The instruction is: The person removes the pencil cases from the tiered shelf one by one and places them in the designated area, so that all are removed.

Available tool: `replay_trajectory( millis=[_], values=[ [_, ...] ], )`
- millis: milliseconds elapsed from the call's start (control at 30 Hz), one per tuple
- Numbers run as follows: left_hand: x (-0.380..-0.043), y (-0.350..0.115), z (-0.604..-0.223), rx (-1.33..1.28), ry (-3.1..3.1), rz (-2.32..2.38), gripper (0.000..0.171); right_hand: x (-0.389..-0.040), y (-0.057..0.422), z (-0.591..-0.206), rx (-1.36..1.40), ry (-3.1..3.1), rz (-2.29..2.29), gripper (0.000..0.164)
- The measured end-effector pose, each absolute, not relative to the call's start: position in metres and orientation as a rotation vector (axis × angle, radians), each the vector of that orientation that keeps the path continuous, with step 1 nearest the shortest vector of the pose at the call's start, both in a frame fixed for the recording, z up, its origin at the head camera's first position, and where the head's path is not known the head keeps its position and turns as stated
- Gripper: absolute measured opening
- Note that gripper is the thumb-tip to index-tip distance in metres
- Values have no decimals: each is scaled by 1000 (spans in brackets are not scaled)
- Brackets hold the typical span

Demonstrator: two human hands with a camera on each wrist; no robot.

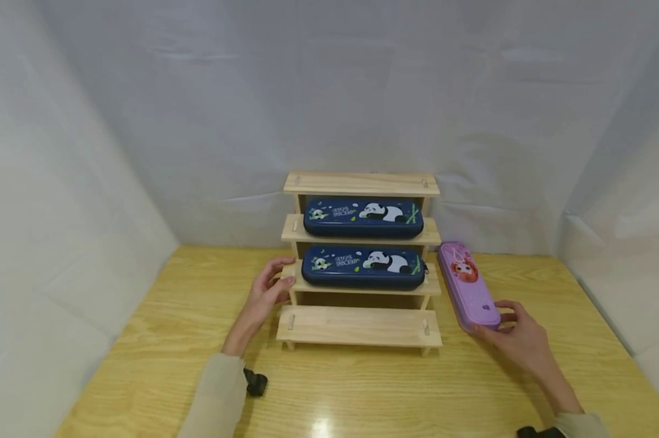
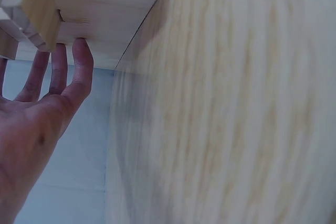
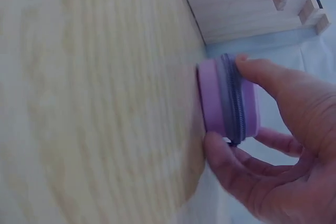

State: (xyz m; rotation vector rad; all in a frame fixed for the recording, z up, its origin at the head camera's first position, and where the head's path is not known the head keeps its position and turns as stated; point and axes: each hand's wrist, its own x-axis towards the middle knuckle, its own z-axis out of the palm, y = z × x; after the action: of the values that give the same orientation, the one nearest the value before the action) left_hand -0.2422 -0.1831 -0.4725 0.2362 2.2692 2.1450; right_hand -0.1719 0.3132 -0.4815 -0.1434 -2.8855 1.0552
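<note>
A stepped wooden shelf stands mid-table. Two dark blue pencil cases with panda prints lie on it, the upper one on the second tier from the top and the lower one on the tier below. My left hand grips the left end of that lower tier, and its fingertips meet the side panel in the left wrist view. To the right of the shelf lies a purple pencil case with a cartoon figure. My right hand holds its near end, thumb and fingers around the zippered side.
The bare bottom tier and the top board hold nothing. A pale sheet wall rises close behind the shelf, with further sheets on both sides. The wood-grain table extends in front.
</note>
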Motion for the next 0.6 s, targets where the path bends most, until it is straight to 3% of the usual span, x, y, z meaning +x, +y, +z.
replay_trajectory(
  millis=[267, 600],
  values=[
    [-242, -184, -472, 228, 2263, 2148, 43, -170, 314, -474, -33, -2766, 934, 71],
    [-242, -183, -472, 237, 2276, 2140, 43, -179, 296, -458, 137, -2598, 942, 67]
  ],
)
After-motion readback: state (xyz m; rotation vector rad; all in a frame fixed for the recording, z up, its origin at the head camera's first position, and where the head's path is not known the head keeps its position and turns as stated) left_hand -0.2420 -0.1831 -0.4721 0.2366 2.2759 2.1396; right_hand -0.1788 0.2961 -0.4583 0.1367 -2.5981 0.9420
